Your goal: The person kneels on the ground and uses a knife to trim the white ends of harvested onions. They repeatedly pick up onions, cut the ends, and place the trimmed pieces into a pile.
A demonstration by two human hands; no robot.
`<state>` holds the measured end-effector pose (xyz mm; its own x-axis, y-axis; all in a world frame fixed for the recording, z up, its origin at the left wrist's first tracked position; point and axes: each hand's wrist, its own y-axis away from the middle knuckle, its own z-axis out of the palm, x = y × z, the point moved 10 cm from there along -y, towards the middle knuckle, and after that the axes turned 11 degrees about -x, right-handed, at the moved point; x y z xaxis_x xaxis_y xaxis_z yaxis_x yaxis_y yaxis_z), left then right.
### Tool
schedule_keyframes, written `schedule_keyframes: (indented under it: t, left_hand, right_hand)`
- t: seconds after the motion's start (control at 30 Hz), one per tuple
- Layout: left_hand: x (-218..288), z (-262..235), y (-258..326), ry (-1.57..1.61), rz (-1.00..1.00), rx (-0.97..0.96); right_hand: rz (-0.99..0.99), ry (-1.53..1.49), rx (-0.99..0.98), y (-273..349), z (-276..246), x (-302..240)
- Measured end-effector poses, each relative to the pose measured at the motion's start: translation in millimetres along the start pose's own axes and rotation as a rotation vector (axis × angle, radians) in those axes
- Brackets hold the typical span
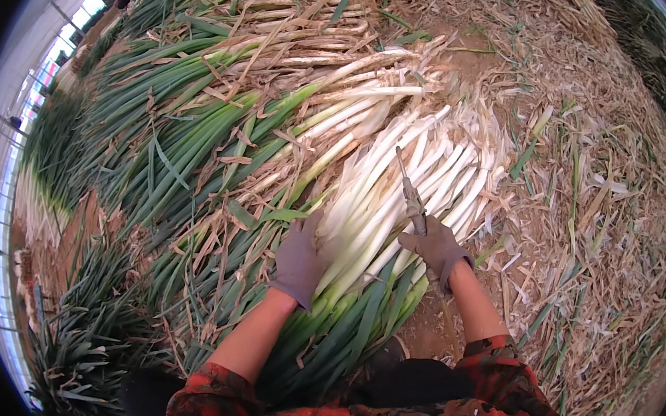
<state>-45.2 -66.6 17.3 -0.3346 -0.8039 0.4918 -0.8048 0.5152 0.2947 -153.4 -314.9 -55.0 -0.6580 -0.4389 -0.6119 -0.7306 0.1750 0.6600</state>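
A pile of peeled green onions point(364, 219) lies before me, white stalks pointing away and green leaves toward my body. My left hand point(298, 259), in a grey-purple glove, is at the pile's left side. Its fingers curl in against the stalks and are partly hidden and blurred. My right hand point(435, 248), gloved alike, is closed around the handle of an air blow gun point(412, 195). The gun's long thin nozzle reaches up and left over the white stalks. Below that hand hangs a thin hose point(450, 327).
Unpeeled green onions point(187, 146) with dry brown leaves spread to the left and far side. Dry husks point(588, 224) cover the ground at right. More bundles point(45, 196) stand at far left, near a pale translucent wall point(3, 136). Dark green leaves point(96, 338) lie at lower left.
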Motion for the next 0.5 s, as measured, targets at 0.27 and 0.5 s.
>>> schedule_keyframes:
  t: [0.27, 0.5]
  left_hand:
    - [-4, 4, -13, -0.004, 0.098, -0.311]
    - [-7, 14, 6, 0.011, 0.170, -0.431]
  right_hand:
    - [0.088, -0.073, 0.027, -46, -47, -20]
    - [0.136, -0.062, -0.083, -57, -59, -23]
